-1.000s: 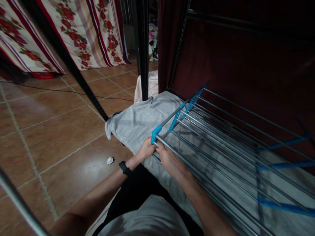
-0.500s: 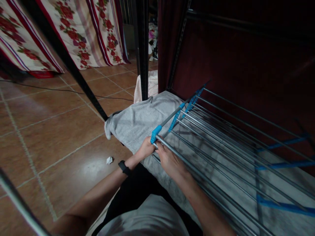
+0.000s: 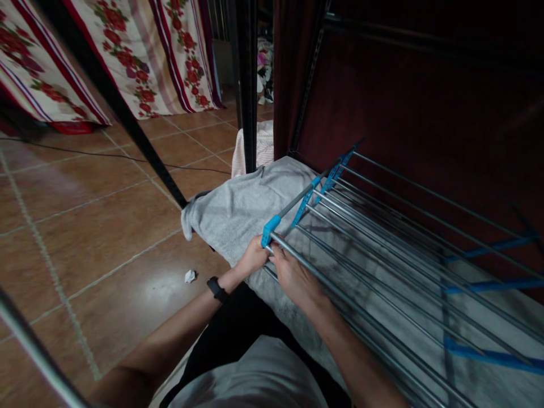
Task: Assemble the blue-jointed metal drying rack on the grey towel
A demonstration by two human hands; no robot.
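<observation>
Since nothing has visibly shifted, our work seems fixed at the blue corner (image 3: pixel 271 228) of the metal rack (image 3: pixel 304 208) over the grey cloth (image 3: pixel 232 207). Our left hand (image 3: pixel 255 254) stays closed around that corner; whether our right hand (image 3: pixel 294 276) beside it grips anything, we cannot tell.

Bare left hand (image 3: pixel 255 256) and bare right hand (image 3: pixel 293 277): two, one of each
Drying rack of grey metal tubes with blue plastic joints (image 3: pixel 369 224): one
Black wristband (image 3: pixel 217 289): one
Soft grey cloth (image 3: pixel 238 205): one
Pale striped cloth (image 3: pixel 266 139): one
Crumpled white scrap (image 3: pixel 190 276): one
Thin black cable (image 3: pixel 106 155): one
Black metal posts (image 3: pixel 249 85): at least three
Red flower bands on the striped curtain (image 3: pixel 165 85): three
</observation>
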